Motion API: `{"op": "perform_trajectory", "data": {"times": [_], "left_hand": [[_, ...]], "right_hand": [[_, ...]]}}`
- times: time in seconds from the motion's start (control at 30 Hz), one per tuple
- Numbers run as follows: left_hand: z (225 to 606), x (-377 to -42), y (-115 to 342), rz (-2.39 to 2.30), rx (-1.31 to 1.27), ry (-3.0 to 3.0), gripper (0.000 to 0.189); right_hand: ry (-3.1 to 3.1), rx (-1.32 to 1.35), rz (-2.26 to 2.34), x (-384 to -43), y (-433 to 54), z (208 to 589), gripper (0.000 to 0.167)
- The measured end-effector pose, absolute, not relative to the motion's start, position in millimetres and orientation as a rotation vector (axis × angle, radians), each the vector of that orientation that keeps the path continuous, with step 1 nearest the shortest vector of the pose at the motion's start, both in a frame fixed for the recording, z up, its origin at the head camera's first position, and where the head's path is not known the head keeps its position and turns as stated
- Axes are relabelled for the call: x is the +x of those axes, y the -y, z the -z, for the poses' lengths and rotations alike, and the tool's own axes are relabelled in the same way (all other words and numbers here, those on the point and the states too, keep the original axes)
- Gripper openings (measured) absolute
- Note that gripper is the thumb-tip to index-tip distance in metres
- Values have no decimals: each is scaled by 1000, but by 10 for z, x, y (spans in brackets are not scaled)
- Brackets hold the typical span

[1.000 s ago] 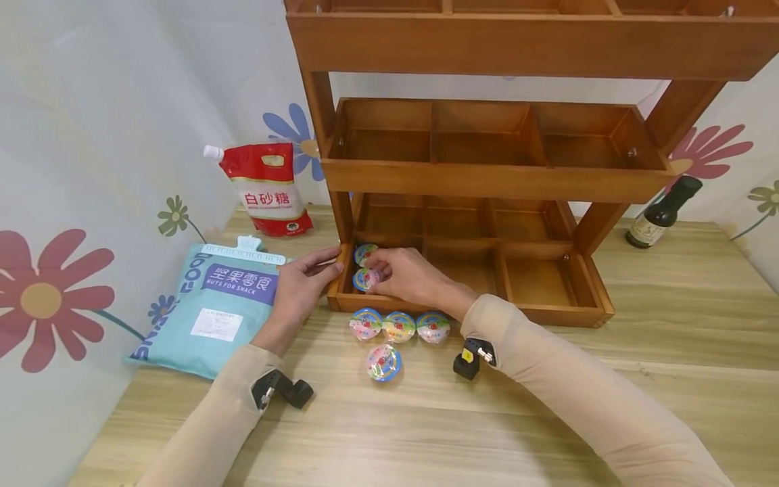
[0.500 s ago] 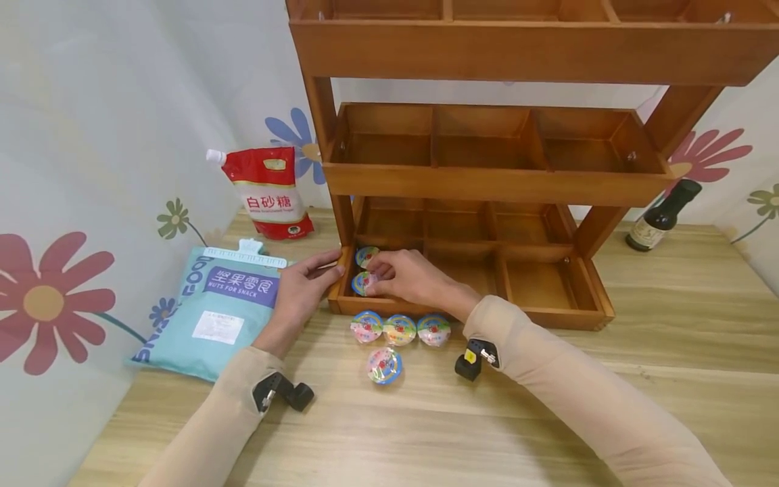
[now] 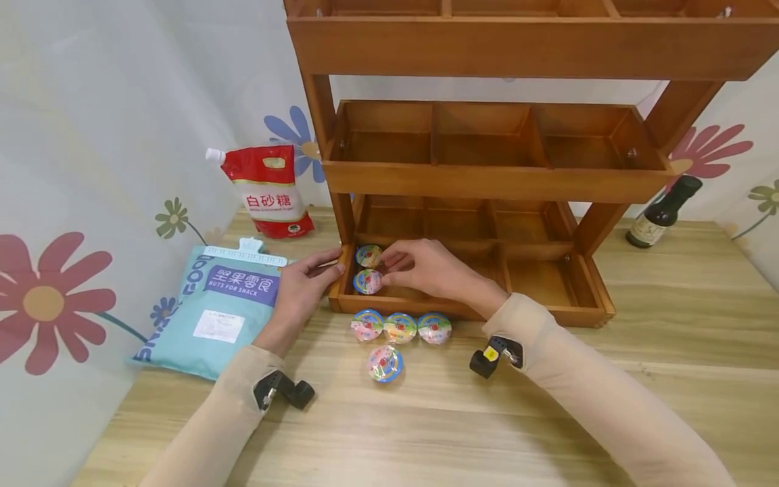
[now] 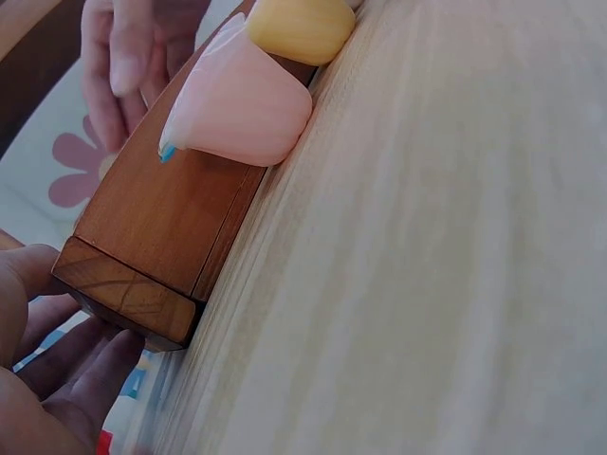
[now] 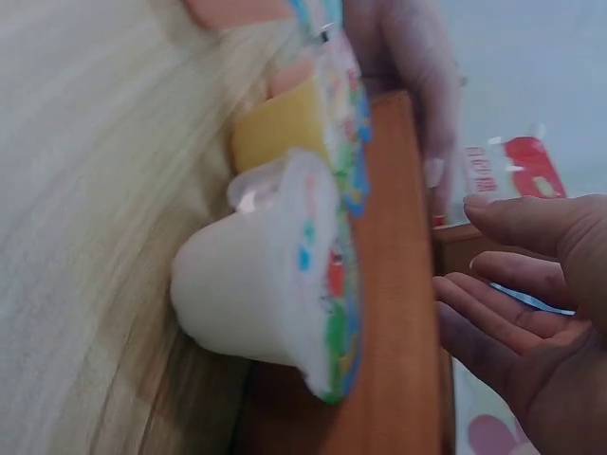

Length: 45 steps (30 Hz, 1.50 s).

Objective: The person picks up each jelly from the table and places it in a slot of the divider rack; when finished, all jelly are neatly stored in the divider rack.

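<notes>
In the head view my right hand [image 3: 435, 267] hovers in the rack's bottom left compartment, fingers apart and holding nothing. Just left of its fingertips lie two jelly cups, a rear one [image 3: 368, 256] and a front one [image 3: 367, 282], printed lids up. My left hand [image 3: 299, 289] touches the left end of the wooden rack [image 3: 475, 181] with extended fingers. Outside the rack's front stand a pink jelly cup [image 4: 242, 100], a yellow jelly cup [image 4: 302, 27] and a whitish jelly cup [image 5: 237, 284] in a row. Another jelly cup [image 3: 385, 364] sits nearer to me.
A blue nut snack bag [image 3: 213, 311] with a clip lies left of my left hand. Behind it stands a red and white sugar pouch [image 3: 272, 193]. At the right is a dark bottle [image 3: 660, 215]. Upper tiers of the rack overhang the bottom tray.
My right hand has let go of the front jelly cup in the compartment and drawn back slightly to the right, fingers spreading. The left hand has stayed at the rack's end.
</notes>
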<state>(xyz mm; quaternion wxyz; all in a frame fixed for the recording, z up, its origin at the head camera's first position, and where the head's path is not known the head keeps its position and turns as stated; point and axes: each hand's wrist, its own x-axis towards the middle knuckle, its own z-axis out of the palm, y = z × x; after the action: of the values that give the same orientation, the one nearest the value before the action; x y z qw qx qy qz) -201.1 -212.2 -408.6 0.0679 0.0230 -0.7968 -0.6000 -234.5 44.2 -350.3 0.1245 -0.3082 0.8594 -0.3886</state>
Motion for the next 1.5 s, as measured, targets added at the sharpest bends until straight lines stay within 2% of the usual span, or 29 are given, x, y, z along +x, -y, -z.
{"op": "perform_trajectory", "data": {"times": [0.33, 0.77, 1.5], "left_hand": [[4086, -2029, 2119, 1792, 96, 2414, 38], [4090, -2021, 2135, 1795, 99, 2419, 39], [4098, -2008, 2109, 1825, 136, 2408, 40]], "right_hand": [[-2571, -916, 1251, -2059, -720, 3344, 39], [-2644, -1020, 1367, -1772, -986, 3327, 35], [-2716, -1056, 1404, -1485, -1304, 3708, 30]]}}
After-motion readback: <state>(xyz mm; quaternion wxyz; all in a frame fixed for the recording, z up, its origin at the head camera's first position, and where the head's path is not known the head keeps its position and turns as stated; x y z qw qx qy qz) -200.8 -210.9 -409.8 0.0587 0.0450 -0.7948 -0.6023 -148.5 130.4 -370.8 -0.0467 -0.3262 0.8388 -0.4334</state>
